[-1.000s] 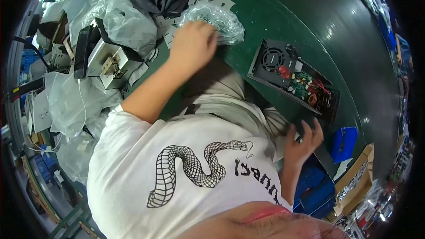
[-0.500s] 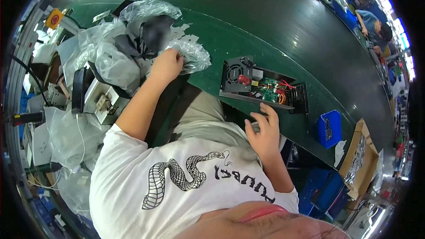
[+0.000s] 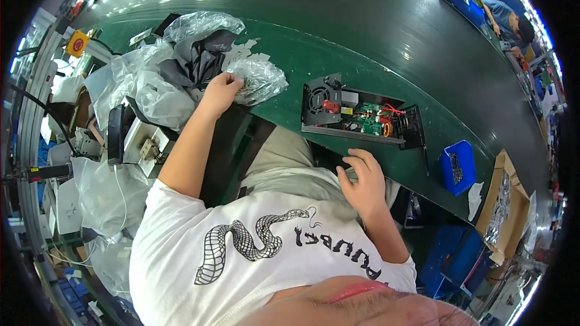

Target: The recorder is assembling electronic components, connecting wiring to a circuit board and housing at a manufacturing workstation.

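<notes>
At the edge of a crumpled clear plastic bag [image 3: 266, 81] is my left hand [image 3: 221, 92], its thumb and fingers pressed together. What sits between those fingertips is too small to make out. Dark grey crumpled sheeting [image 3: 205, 57] lies just beyond it. My right hand [image 3: 364, 182] hovers near the table's front edge, fingers apart and holding nothing. In front of it stands an open black metal case [image 3: 353, 133] with a green circuit board [image 3: 370, 119], red wires and a fan panel [image 3: 319, 99] at its left end.
A blue bin [image 3: 457, 168] of small dark parts stands right of the case, with a cardboard box [image 3: 504, 208] of shiny pieces farther right. Clear bags [image 3: 151, 78] pile up at left. A dark conveyor belt [image 3: 338, 9] runs behind; another person [image 3: 510, 27] works far right.
The dark sheeting, raised and blurred beyond my left hand before, now lies crumpled and still. My left hand has shifted slightly left and down. My right hand stays open; the view has shifted slightly.
</notes>
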`<state>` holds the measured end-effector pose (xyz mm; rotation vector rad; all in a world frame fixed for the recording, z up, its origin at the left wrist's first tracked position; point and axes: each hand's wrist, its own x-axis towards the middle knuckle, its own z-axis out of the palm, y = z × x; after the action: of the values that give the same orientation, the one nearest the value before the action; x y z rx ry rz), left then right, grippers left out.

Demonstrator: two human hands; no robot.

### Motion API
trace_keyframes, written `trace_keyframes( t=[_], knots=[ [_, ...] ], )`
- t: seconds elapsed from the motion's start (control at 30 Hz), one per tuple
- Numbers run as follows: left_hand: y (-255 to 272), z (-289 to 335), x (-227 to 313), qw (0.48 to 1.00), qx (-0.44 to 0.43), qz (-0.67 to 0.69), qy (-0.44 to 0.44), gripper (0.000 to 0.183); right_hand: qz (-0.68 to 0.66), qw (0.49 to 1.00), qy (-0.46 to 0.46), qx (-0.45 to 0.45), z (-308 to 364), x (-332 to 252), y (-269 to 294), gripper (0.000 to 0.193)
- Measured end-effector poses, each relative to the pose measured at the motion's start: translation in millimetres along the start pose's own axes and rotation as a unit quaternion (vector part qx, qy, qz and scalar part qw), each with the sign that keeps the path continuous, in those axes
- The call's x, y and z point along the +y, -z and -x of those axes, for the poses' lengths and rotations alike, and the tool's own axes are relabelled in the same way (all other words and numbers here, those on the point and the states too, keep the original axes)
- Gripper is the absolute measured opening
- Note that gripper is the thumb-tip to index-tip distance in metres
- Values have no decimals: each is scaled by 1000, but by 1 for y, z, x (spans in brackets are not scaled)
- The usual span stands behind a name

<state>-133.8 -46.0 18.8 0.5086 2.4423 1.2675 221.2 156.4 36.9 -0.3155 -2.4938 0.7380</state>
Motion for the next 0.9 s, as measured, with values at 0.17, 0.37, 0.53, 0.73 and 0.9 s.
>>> trace_keyframes(
  t=[0.17,0.37,0.53,0.73,0.9],
  knots=[
    [-8,10,-21,974,95,182,-100,13,-22,999,-27,-3,6,0,-1,21],
    [-27,86,26,969,50,118,-212,6,-90,995,-25,-17,7,-5,-2,21],
    [-85,144,65,909,-310,162,-228,7,-132,989,47,-37,-12,-24,-16,23],
    [-97,146,68,919,-360,150,-55,19,-113,993,36,-17,-10,-19,-22,16],
    [-101,137,66,903,-410,123,-31,20,-139,989,-14,-47,-8,-11,-23,16]
  ],
)
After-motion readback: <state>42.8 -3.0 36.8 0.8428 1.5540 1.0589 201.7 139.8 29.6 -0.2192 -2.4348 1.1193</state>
